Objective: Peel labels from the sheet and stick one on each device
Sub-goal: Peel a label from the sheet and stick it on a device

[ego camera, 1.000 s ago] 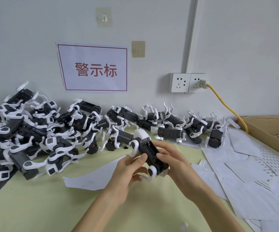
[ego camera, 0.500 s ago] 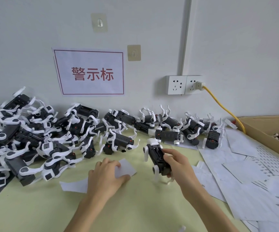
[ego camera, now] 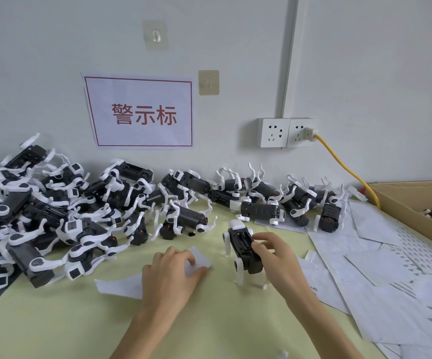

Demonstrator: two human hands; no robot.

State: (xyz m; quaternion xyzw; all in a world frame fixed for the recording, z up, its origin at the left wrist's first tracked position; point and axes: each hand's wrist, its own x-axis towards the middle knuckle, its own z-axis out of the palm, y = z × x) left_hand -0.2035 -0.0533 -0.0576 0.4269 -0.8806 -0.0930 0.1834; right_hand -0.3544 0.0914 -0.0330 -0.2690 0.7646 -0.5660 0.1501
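A black device with white legs [ego camera: 240, 244] stands on the pale green table [ego camera: 80, 320] just right of centre. My right hand [ego camera: 274, 255] grips its body from the right, fingers curled over its top. My left hand [ego camera: 173, 270] rests palm down on a white label sheet [ego camera: 121, 283] lying to the device's left, fingers slightly bent on the paper. Whether a label is stuck on the held device cannot be made out.
Several black-and-white devices [ego camera: 54, 216] are heaped at the left and strung along the wall [ego camera: 261, 198]. Used white sheets [ego camera: 378, 268] cover the table's right side. A cardboard box [ego camera: 417, 200] stands at far right, with a yellow cable [ego camera: 344, 169] running from the wall socket.
A second ago both hands held the device up. The right hand has since set it on its legs on the table, and the left hand has dropped onto the label sheet.
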